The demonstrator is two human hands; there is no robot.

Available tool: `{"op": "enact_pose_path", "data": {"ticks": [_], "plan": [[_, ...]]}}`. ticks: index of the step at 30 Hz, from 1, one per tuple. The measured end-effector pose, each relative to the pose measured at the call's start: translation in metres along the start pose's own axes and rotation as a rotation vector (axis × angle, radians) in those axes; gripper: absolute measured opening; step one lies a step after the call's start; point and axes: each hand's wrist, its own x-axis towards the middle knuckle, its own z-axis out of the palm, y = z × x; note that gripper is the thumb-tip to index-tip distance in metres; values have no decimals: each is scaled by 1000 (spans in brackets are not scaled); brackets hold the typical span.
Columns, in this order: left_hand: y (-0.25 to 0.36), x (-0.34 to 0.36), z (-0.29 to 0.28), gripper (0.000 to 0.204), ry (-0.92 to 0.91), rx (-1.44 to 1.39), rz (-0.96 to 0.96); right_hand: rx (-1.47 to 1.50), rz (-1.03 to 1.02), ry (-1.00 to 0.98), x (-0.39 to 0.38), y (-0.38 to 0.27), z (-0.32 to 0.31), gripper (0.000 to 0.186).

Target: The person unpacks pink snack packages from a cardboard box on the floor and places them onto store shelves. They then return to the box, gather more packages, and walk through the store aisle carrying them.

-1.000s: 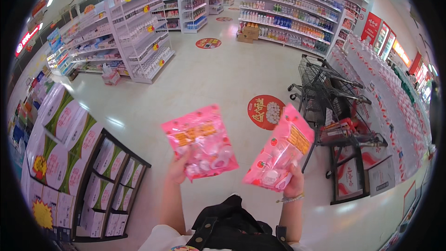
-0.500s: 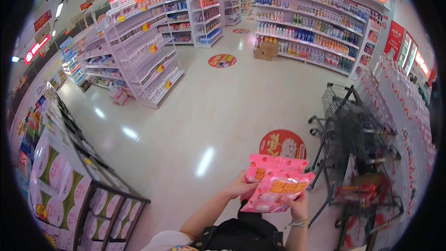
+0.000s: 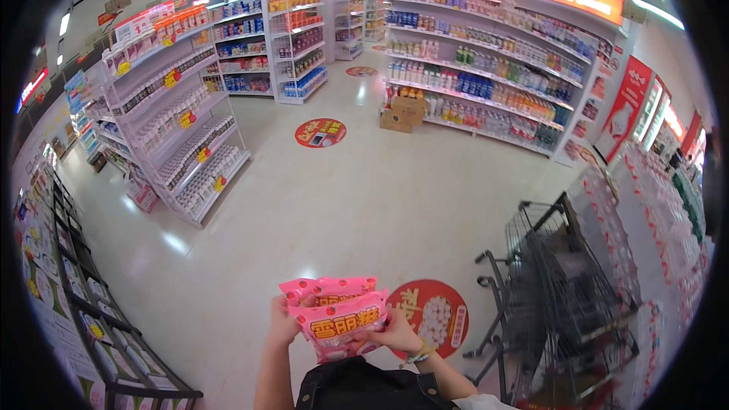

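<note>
Two pink candy bags with strawberry prints and yellow lettering are held upright in front of my body, one behind the other. The rear bag [image 3: 340, 287] shows mainly its top edge over the front bag [image 3: 345, 326]. My left hand [image 3: 284, 325] is closed at their left side, its fingertips slipping between the two. At the right side my right hand [image 3: 400, 335], with a band on its wrist, pinches the front bag. Whether it also grips the rear bag is hidden.
Dark metal shopping carts [image 3: 558, 281] stand close on my right, beside stacked bottle packs [image 3: 653, 258]. A low black display rack [image 3: 99, 311] runs along my left. White shelves [image 3: 167, 121] rise ahead left, drink shelves [image 3: 486, 68] ahead right. Cardboard boxes [image 3: 402, 114] sit by them.
Both hands and the bags have shifted left in the view, and the front bag's lettering faces me more squarely. The shelves ahead have slid left and lower as my head turned.
</note>
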Motion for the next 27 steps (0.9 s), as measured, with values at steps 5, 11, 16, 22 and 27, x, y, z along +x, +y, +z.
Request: {"op": "enact_pose_path", "data": {"ticks": [5, 11, 16, 22, 27], "plan": [[-34, 146, 45, 13, -46, 3, -7, -110, 68, 107, 109, -33, -83, 26], [-42, 340, 185, 25, -487, 153, 69, 62, 3, 478, 176, -75, -224, 25], [-36, 433, 328, 16, -765, 215, -106, 123, -157, 821, 207, -90, -337, 32], [-88, 555, 402, 33, -750, -9, -291, 170, -76, 777, 332, -105, -508, 40], [-118, 696, 484, 69, -953, 10, -253, -133, -238, 582, 425, -175, -630, 40]]}}
